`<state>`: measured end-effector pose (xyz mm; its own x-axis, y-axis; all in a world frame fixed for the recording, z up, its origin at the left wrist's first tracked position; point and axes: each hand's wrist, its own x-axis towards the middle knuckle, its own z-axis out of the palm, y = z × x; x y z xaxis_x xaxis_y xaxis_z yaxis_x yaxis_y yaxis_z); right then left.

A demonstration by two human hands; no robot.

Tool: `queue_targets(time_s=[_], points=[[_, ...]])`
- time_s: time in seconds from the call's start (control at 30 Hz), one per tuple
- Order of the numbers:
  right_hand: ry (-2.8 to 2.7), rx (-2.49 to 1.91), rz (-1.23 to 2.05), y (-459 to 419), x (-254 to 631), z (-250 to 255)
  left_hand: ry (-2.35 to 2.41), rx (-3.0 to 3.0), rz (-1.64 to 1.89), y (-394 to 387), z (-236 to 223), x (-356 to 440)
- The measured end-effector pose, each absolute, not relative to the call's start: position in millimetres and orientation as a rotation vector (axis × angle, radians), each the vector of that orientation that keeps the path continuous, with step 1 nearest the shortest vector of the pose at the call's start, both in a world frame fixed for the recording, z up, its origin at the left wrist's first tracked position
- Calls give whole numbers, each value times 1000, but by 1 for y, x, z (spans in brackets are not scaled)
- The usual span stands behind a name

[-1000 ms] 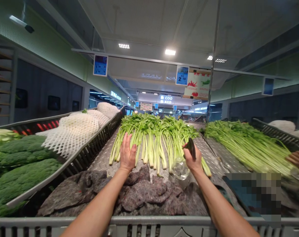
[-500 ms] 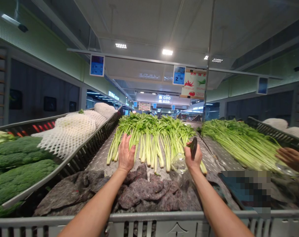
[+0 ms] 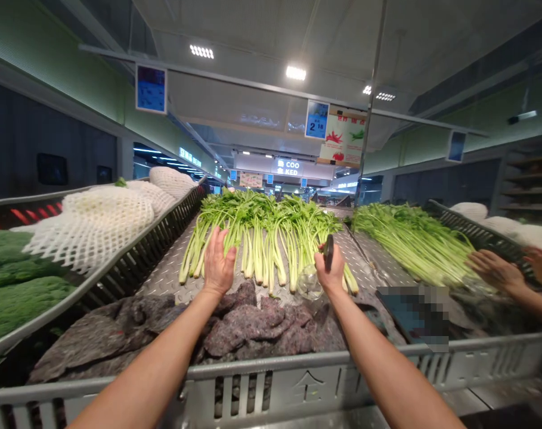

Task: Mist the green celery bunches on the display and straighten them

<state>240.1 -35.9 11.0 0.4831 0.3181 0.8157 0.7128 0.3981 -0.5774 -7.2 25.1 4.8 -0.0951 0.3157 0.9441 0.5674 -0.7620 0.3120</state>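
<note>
A wide row of celery (image 3: 275,238) lies on the patterned metal surface (image 3: 163,271), leaves at the back and pale stalk ends toward me. My left hand (image 3: 219,262) is held over the left part of the row, empty, fingers raised and thumb apart. At the right end, my right hand (image 3: 334,271) is closed around a black object (image 3: 328,253), seen nearly edge-on; I cannot make out its kind. Clear plastic (image 3: 309,283) sits just left of that hand, against the stalk ends. Whether the hand also grips the plastic is hidden.
A crumpled dark grey cloth (image 3: 262,325) lies before the celery, behind the grey crate rim (image 3: 271,362). Broccoli (image 3: 24,298) and white net-wrapped vegetables (image 3: 101,217) fill a crate at left. A mirror (image 3: 414,250) at right reflects celery and a hand. Price signs (image 3: 318,119) hang above.
The view has turned slightly right and down, so everything sits further left and higher. Both hands keep nearly the same pose over the celery, and the right still grips the black object.
</note>
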Motion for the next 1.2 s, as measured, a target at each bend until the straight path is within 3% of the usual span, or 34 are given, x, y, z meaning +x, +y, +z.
queue_targets(time_s=[1.2], points=[[-1181, -1037, -80, -39, 219, 9, -1131, -1944, -1948, 22, 6, -9]])
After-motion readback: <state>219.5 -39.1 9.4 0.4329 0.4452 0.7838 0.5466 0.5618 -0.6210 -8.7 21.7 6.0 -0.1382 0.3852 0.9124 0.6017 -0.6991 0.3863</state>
